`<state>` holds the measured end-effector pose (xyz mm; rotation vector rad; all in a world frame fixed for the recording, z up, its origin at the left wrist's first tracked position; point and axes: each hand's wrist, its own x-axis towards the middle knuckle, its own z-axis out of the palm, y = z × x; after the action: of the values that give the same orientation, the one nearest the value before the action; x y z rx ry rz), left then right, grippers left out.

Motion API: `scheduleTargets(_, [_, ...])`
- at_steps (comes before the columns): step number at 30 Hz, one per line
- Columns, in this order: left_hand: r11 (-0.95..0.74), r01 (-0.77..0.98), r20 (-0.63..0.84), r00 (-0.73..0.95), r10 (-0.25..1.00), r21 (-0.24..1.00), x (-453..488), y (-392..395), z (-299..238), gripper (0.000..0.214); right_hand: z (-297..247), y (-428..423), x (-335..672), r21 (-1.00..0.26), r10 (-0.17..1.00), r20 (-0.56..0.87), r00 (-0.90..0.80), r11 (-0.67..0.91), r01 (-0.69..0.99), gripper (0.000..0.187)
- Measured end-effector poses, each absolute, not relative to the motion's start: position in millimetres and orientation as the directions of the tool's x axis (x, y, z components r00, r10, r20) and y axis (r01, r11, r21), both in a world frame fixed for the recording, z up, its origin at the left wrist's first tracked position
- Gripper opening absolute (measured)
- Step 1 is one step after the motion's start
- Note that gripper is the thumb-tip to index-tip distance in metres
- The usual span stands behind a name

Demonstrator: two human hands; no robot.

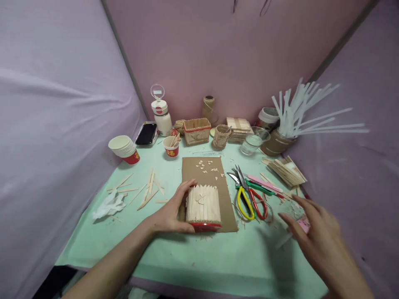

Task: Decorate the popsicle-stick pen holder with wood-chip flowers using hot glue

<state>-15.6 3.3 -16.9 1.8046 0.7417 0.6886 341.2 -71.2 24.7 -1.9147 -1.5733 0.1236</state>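
My left hand (174, 209) grips the left side of a paper cup (204, 205) covered in wooden sticks. The cup rests on a brown cardboard sheet (229, 222), its red rim toward me and a small wooden petal shape on its front. Small cut wood pieces (205, 166) lie on the cardboard beyond it. At the right, my right hand (318, 228) hovers with thumb and fingers apart, apparently holding nothing. A blurred pink-and-clear object (302, 224) lies beside its fingers, its kind unclear. Yellow-handled scissors (245, 203) and red-handled scissors (258, 203) lie between the hands.
Loose sticks (149, 187) and a crumpled tissue (109, 205) lie left. Stacked paper cups (123, 147), a stick basket (197, 131) and a water glass (251, 143) stand behind. White glue sticks (296, 112) jut out at the right. Fabric walls enclose the table.
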Motion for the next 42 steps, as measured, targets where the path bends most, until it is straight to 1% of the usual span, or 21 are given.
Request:
scheduleTargets(2, [-0.313, 0.126, 0.172, 0.619, 0.766, 0.942, -15.6, 7.3, -13.1, 0.101, 41.6, -46.9, 322.5, -0.482, 0.912, 0.376, 0.163, 0.042, 0.875, 0.060])
scheduleTargets(3, [-0.325, 0.104, 0.205, 0.589, 0.782, 0.940, -15.0, 10.4, -9.8, 0.096, 51.1, -34.8, 314.0, -0.483, 0.918, 0.377, 0.119, 0.085, 0.872, 0.055])
scheduleTargets(5, [-0.336, 0.076, 0.257, 0.494, 0.831, 0.939, -11.7, 19.5, 0.6, 0.084, 71.7, -10.8, 298.5, -0.498, 0.915, 0.400, 0.046, 0.176, 0.849, 0.042])
scheduleTargets(6, [-0.341, 0.060, 0.284, 0.430, 0.857, 0.938, -8.8, 25.5, 7.5, 0.075, 81.5, 1.2, 291.1, -0.497, 0.912, 0.409, 0.028, 0.197, 0.845, 0.036])
scheduleTargets(8, [-0.323, 0.058, 0.295, 0.281, 0.913, 0.945, -0.6, 40.0, 23.3, 0.054, 95.8, 24.8, 277.5, -0.490, 0.915, 0.403, 0.026, 0.192, 0.850, 0.024])
scheduleTargets(10, [-0.317, 0.067, 0.308, 0.119, 0.944, 0.946, 9.7, 56.8, 38.5, 0.038, 98.1, 46.8, 266.5, -0.480, 0.925, 0.380, 0.013, 0.185, 0.858, 0.015])
scheduleTargets(12, [-0.267, 0.054, 0.263, 0.074, 0.962, 0.962, 20.4, 73.7, 47.9, 0.029, 87.4, 65.2, 259.6, -0.455, 0.958, 0.284, -0.026, 0.159, 0.876, 0.010])
scheduleTargets(15, [-0.159, 0.037, 0.153, 0.133, 0.979, 0.987, 34.4, 93.7, 42.9, 0.027, 57.5, 83.6, 257.7, -0.421, 0.996, 0.040, -0.079, 0.089, 0.903, 0.011])
scheduleTargets(17, [-0.113, 0.054, 0.104, 0.143, 0.984, 0.992, 41.2, 100.8, 27.2, 0.025, 38.3, 90.1, 259.8, -0.408, 0.994, -0.066, -0.088, 0.054, 0.911, 0.011])
scheduleTargets(22, [0.011, 0.098, -0.018, 0.077, 0.997, 0.995, 48.1, 100.1, -21.2, 0.025, 12.4, 97.3, 258.6, -0.389, 0.978, -0.182, -0.105, 0.027, 0.921, 0.008])
scheduleTargets(24, [0.023, 0.107, -0.028, 0.048, 0.998, 0.994, 47.4, 98.1, -32.1, 0.026, 6.7, 98.7, 252.5, -0.380, 0.969, -0.215, -0.125, 0.034, 0.924, 0.006])
scheduleTargets(29, [-0.047, 0.196, 0.053, -0.024, 0.998, 0.979, 43.8, 98.6, -38.5, 0.022, -5.7, 99.2, 235.0, -0.338, 0.955, -0.260, -0.140, 0.046, 0.940, 0.002])
scheduleTargets(32, [-0.089, 0.257, 0.093, -0.005, 0.996, 0.962, 42.6, 99.9, -40.5, 0.020, -10.4, 99.2, 230.1, -0.310, 0.958, -0.256, -0.129, 0.045, 0.950, 0.004])
scheduleTargets(35, [-0.121, 0.315, 0.125, 0.010, 0.992, 0.941, 41.1, 100.8, -44.5, 0.019, -12.1, 98.2, 227.6, -0.309, 0.960, -0.247, -0.132, 0.051, 0.950, 0.008])
scheduleTargets(40, [-0.153, 0.389, 0.154, 0.030, 0.988, 0.909, 37.6, 102.7, -48.6, 0.019, -9.3, 89.4, 225.2, -0.364, 0.969, -0.208, -0.136, 0.053, 0.930, 0.014])
scheduleTargets(42, [-0.179, 0.416, 0.175, 0.048, 0.983, 0.892, 36.7, 103.1, -47.9, 0.018, -9.2, 84.2, 226.0, -0.462, 0.983, -0.154, -0.103, 0.020, 0.887, 0.014])
